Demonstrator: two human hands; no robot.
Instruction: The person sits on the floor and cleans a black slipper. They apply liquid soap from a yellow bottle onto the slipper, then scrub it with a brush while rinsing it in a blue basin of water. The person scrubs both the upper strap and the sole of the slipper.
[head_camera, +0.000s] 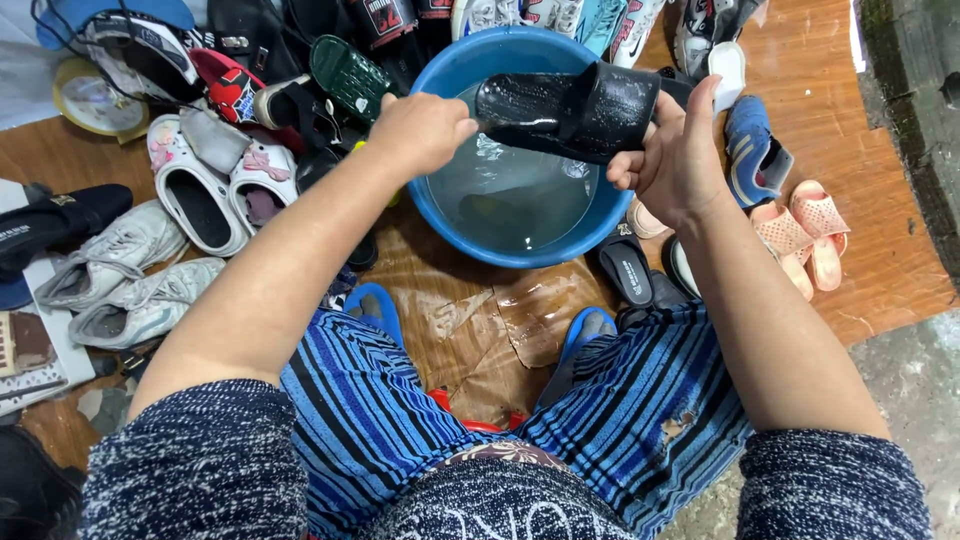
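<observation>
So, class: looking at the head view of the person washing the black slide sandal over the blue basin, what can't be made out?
- What the left hand holds: its closed fingers hide it.
- The dark shape under the water in the blue basin: blurred by the water.
- The black slide sandal's far end: covered by the right hand.
- The shoes at the top: cut off by the frame edge.
</observation>
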